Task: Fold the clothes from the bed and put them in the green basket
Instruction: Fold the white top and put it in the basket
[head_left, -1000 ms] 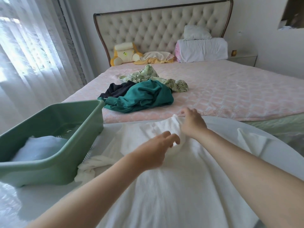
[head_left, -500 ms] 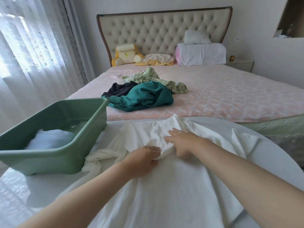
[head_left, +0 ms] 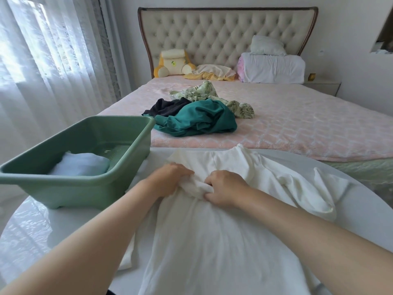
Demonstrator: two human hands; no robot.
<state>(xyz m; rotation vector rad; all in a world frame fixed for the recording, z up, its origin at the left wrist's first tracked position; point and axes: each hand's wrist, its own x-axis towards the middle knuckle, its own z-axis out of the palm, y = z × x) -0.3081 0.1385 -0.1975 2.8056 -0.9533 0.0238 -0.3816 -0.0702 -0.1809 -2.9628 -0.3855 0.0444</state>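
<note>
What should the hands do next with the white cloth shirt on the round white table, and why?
Probably draw both hands apart to flatten it. The left hand and right hand each grip a bunched ridge in the white cloth shirt, which lies spread but rumpled, sleeves unfolded, beside the green plastic basket.

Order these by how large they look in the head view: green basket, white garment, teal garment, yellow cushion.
1. white garment
2. green basket
3. teal garment
4. yellow cushion
Nearness to the camera enlarges the first two; true sizes are unsure.
</note>
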